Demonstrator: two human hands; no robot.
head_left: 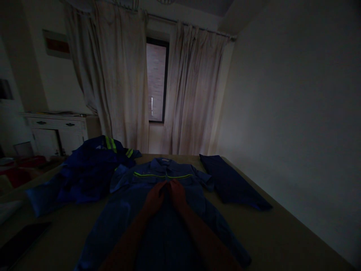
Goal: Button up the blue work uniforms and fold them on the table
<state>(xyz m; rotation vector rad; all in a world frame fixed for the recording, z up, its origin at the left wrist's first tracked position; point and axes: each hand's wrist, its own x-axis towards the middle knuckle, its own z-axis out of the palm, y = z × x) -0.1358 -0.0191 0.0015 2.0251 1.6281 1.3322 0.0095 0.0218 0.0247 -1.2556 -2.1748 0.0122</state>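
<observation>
A blue work shirt [129,210] with thin yellow-green stripes across its chest lies spread out on the table, collar at the far end. Both hands meet at the middle of its front, just under the stripes. My left hand [155,195] is closed, its fingers bent at the front opening. Right beside it, my right hand [177,192] is closed as well, pinching the cloth along the same line. The picture is dark, and the fingertips with the exact bit of cloth between them are hard to make out.
A heap of blue clothes [87,173] with reflective bands lies to the left. Folded dark blue trousers [229,180] lie at the right. A dark flat object [24,239] is near the left front of the table [282,237]. Behind stand curtains [124,75] and a white cabinet [70,131].
</observation>
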